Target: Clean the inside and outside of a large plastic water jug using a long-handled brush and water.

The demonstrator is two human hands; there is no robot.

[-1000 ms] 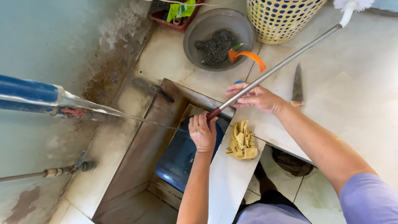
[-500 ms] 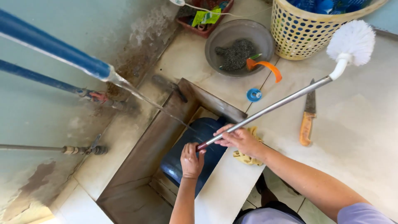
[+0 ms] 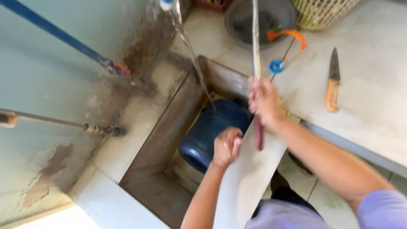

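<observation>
A large dark blue water jug [image 3: 212, 131] lies on its side in a sunken sink basin [image 3: 169, 123]. A stream of tap water [image 3: 190, 51] falls onto it from above. My left hand [image 3: 227, 146] rests on the jug's near end, fingers curled. My right hand [image 3: 265, 101] grips the long metal handle of a brush [image 3: 255, 46], held almost upright, its dark red lower end [image 3: 258, 135] pointing down beside the jug. The brush head is out of frame at the top.
A knife with a wooden handle [image 3: 333, 80] lies on the counter at the right. Behind it are a grey basin [image 3: 237, 17] with an orange strip [image 3: 288, 34], a blue cap [image 3: 276, 66] and a woven basket [image 3: 322, 15]. Blue and metal pipes [image 3: 63, 36] run along the left wall.
My right hand has swung the brush handle from a slant to nearly upright, so the white brush head has left the frame. The left hand stays on the jug.
</observation>
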